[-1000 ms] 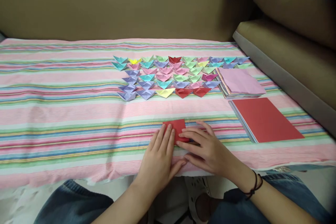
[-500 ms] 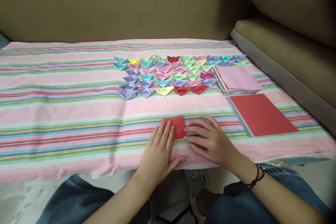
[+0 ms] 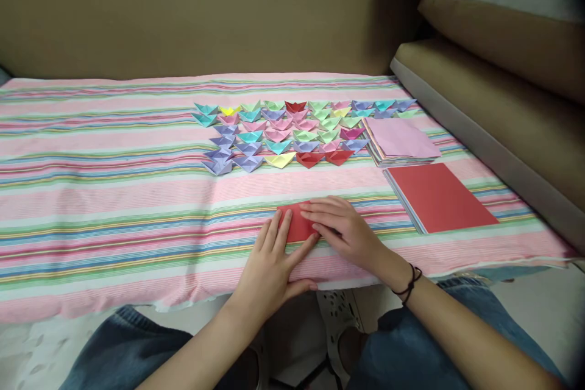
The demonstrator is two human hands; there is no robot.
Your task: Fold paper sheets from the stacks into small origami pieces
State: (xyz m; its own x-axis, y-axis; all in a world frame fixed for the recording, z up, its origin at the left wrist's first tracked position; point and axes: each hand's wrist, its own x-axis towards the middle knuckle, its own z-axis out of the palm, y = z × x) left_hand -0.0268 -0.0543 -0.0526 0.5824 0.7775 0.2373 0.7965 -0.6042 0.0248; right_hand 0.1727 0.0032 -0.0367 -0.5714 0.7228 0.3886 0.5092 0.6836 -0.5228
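Observation:
A small folded piece of red paper (image 3: 298,226) lies flat on the striped cloth (image 3: 114,195), close to the front edge. My left hand (image 3: 272,262) rests on its left side with the fingers stretched out, the index finger reaching along the paper's lower edge. From the right, my right hand (image 3: 345,228) lies over the paper's right part, fingers extended and its fingertips touching the top surface. Both hands press on the paper rather than grip it. The paper's right edge is hidden under my right hand.
Rows of small folded paper boats (image 3: 278,134) in several colours stand behind the hands. To the right lie a stack of pinkish-purple paper (image 3: 404,138) and a stack of larger sheets topped with red (image 3: 445,198). Brown cushions (image 3: 493,103) border the right side.
My right hand has moved left from beside the red paper onto it. My left index finger has spread away from the others toward the paper's lower right. The view has shifted slightly.

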